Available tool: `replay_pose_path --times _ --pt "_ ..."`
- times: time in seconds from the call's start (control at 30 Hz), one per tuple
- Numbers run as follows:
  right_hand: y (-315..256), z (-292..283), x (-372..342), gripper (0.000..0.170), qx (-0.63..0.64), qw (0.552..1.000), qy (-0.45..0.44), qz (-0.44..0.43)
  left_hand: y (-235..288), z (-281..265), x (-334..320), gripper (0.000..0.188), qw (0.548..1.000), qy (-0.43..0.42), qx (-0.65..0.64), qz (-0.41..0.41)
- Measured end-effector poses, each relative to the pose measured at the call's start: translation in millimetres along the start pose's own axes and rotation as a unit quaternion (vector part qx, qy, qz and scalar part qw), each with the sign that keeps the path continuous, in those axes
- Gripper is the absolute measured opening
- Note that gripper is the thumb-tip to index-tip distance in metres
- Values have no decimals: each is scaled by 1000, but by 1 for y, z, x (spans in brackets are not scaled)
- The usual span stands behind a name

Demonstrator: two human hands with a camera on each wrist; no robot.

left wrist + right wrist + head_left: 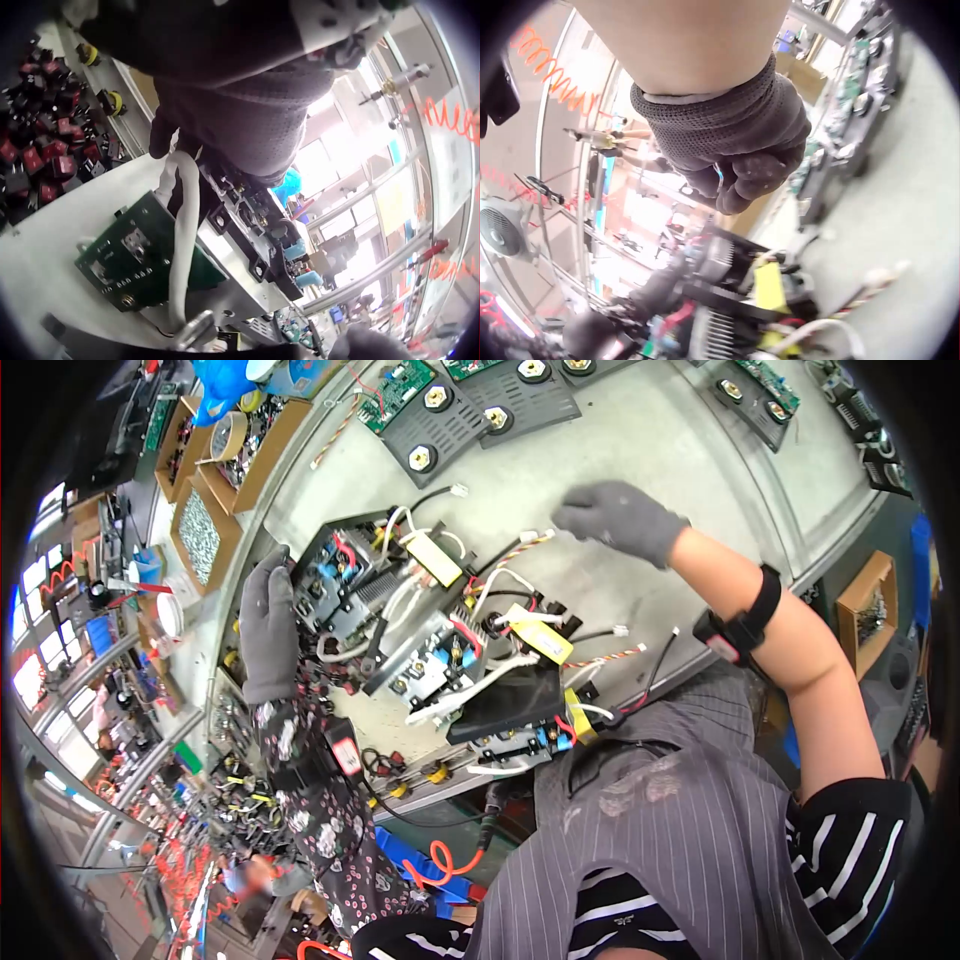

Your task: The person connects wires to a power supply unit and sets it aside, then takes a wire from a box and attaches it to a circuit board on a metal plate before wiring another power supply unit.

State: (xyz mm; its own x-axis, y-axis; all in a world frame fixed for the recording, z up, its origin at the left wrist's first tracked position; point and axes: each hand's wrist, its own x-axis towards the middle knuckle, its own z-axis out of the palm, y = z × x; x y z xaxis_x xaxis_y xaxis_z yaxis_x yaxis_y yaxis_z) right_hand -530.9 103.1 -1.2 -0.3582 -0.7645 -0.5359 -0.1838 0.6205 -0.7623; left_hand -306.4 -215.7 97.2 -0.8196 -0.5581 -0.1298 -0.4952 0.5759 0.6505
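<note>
At the left of the table, the gloved left hand (pixel 268 625) grips the outer edge of an open electronic unit (pixel 345 585) with white cables and a yellow label. In the left wrist view this hand (pixel 232 124) is over the unit, beside a white cable (pixel 184 232) and a green board (pixel 139 251). The gloved right hand (pixel 625 525) is above the table, right of the units, its fingers curled. The right wrist view shows that hand (pixel 731 146) with a thin pale-blue streak between the fingers; whether it holds something small is unclear.
Two more open units (pixel 430 665) (pixel 520 740) lie nearer the body. Perforated dark plates (pixel 440 435) with green boards stand along the far side. Cardboard boxes (pixel 205 530) of small parts are at the left; loose red-black switches (pixel 56 142) lie beside the table rail.
</note>
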Motion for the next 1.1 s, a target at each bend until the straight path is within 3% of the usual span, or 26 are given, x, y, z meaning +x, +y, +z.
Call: replay_pose_path --times 0.07,0.1,0.2,0.27,0.3,0.37,0.4,0.47,0.63,0.67,0.73,0.8,0.83,0.87,0.93,0.97,1.07,1.1 --pt "14 12 -5 41 38 999 13 4 30 14 5 37 997 -32 -62 -32" --pt "14 12 -7 40 25 999 21 11 38 21 9 39 996 -65 -34 -42" --pt "10 12 -4 35 11 1000 20 17 20 26 15 42 987 -71 -73 -122" --pt "20 26 3 28 12 995 64 -81 11 33 7 40 991 -29 -66 -112" --pt "17 29 9 28 13 995 59 -85 7 33 6 39 991 6 -73 -109" --pt "0 38 26 21 -37 946 185 -265 -15 30 3 37 990 54 -40 -123" --pt "-16 38 33 18 -48 936 183 -297 -22 27 3 36 986 98 -10 -134" --pt "-50 43 55 16 -58 906 197 -370 -15 23 1 36 982 103 -3 -156" --pt "-130 76 121 23 -55 878 139 -455 -22 25 -3 37 977 176 -18 -121" --pt "-138 86 137 30 -72 885 121 -445 -19 26 -5 36 974 178 -57 -126" --pt "-157 77 153 38 -177 947 -74 -258 -13 25 -6 33 973 159 -86 -142" --pt "-156 77 168 43 -212 923 -218 -236 -27 21 -9 32 974 185 -19 -130" --pt "-152 76 166 41 -218 923 -192 -252 -36 17 -9 31 975 185 1 -126" --pt "-149 74 162 37 -199 930 -222 -215 -39 16 -11 32 965 189 -81 -161" --pt "-145 62 138 33 -268 915 -184 -238 -45 12 -11 34 962 172 -150 -148" --pt "-127 72 127 31 -277 894 -57 -348 -46 9 -11 39 953 188 -151 -185" --pt "-106 87 97 22 -307 874 -48 -374 -58 11 -20 41 960 206 -88 -165" --pt "-96 97 94 23 -273 880 -6 -388 -52 9 -20 43 967 177 -24 -179"
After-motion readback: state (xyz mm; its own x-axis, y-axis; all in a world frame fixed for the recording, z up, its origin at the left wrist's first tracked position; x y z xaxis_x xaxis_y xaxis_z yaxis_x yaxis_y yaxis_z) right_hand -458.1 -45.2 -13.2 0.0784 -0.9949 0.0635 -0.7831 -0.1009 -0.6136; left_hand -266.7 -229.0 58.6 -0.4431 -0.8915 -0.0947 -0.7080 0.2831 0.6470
